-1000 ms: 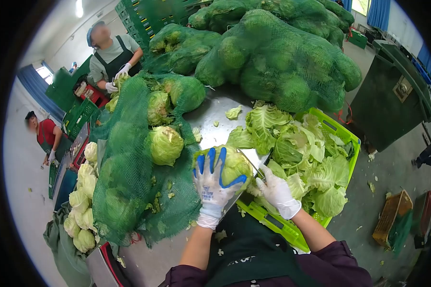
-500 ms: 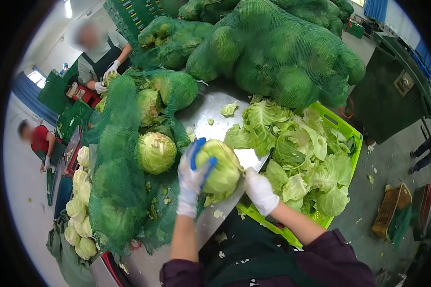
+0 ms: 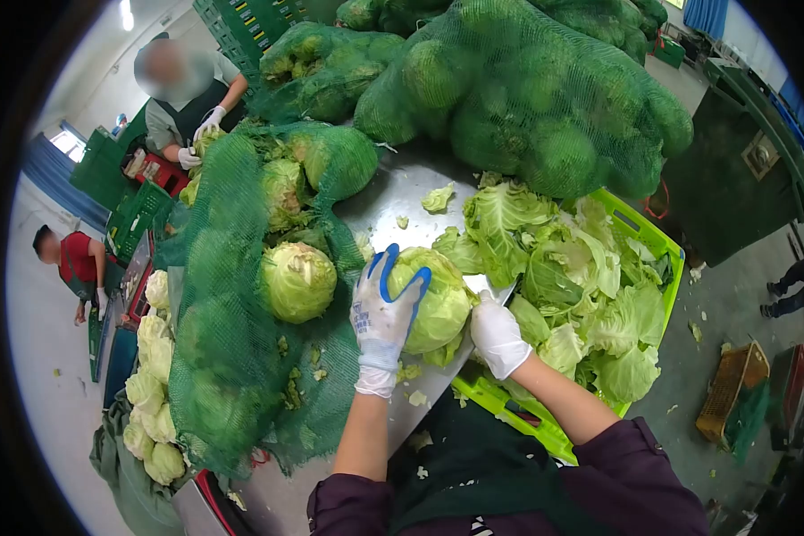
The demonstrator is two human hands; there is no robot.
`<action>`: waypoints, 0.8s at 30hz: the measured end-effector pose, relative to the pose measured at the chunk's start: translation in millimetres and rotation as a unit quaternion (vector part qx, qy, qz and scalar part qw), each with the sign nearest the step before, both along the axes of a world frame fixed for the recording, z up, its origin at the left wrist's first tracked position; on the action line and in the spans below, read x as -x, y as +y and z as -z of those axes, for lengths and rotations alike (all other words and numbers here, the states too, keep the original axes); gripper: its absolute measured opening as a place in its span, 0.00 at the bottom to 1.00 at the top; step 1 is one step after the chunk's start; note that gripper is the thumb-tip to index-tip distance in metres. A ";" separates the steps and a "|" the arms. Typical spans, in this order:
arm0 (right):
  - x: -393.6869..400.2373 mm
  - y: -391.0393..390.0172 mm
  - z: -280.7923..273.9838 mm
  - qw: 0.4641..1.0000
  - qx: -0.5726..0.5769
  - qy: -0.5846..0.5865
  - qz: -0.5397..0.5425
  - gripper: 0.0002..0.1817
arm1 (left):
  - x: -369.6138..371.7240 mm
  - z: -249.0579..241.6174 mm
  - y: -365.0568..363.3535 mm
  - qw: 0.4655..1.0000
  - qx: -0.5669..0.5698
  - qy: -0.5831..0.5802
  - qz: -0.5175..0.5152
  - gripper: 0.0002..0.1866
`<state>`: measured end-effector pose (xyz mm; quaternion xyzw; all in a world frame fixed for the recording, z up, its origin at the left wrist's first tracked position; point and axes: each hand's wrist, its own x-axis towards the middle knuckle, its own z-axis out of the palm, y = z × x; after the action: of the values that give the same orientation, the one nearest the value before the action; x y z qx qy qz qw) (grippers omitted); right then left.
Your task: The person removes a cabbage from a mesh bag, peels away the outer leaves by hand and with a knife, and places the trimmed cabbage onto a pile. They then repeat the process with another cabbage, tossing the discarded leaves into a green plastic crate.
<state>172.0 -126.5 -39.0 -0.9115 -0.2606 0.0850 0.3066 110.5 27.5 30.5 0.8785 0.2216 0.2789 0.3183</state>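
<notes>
A pale green head of cabbage [image 3: 436, 299] rests at the near edge of the metal table. My left hand [image 3: 386, 313], in a white glove with blue on its fingers, grips it from the left, thumb and fingers spread round its side. My right hand [image 3: 498, 338], in a thin white glove, is closed against the cabbage's right side; what its fingers hold is hidden. Loose cabbage leaves [image 3: 590, 295] fill a bright green crate [image 3: 672, 268] beyond that hand. To the left, another cabbage [image 3: 298, 282] lies in the opening of a green net sack [image 3: 223, 330].
Large net sacks of cabbages [image 3: 527, 98] stand at the back of the metal table [image 3: 402, 192]. Trimmed cabbages [image 3: 152, 390] are stacked at the left. A gloved co-worker [image 3: 192, 116] handles a cabbage at the far left; another person [image 3: 80, 263] stands farther off. An orange crate [image 3: 732, 393] sits on the floor.
The view has shifted slightly. My left hand's fingers have moved on the cabbage, with thumb and fingers now more widely spread. My right hand stays closed at the cabbage's right side.
</notes>
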 end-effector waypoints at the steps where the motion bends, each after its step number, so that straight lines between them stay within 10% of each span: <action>1: -0.9 1.2 -3.4 1.000 -0.001 0.000 0.017 0.08 | -1.8 0.7 1.8 1.000 0.002 0.001 0.000 0.31; 3: -17.6 9.2 26.1 0.998 0.005 -0.050 -0.036 0.08 | -6.1 3.1 13.8 0.977 0.202 -0.059 0.034 0.29; 5: -28.8 22.5 0.7 0.941 -0.008 0.325 -0.094 0.08 | -4.2 9.3 24.1 0.960 0.269 -0.065 0.047 0.25; 7: -23.5 29.7 -3.5 0.943 0.002 0.313 -0.115 0.11 | 6.5 12.7 27.6 0.875 0.454 -0.157 0.056 0.25; 11: -1.9 31.8 -1.6 0.903 -0.186 0.387 0.035 0.20 | 39.4 24.3 28.3 0.921 0.349 -0.171 0.034 0.25; 13: -2.1 33.3 23.9 0.995 -0.077 0.049 0.029 0.29 | 51.8 34.5 17.2 0.919 0.309 -0.236 0.060 0.26; 24: 36.6 -6.6 0.1 0.994 0.047 -0.098 0.008 0.24 | 24.6 -2.9 -0.3 0.997 0.053 -0.008 0.061 0.31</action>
<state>135.5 -133.1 -39.1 -0.9310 -0.2776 0.0048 0.2370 85.9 27.1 33.4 0.8701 0.1792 0.2536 0.3828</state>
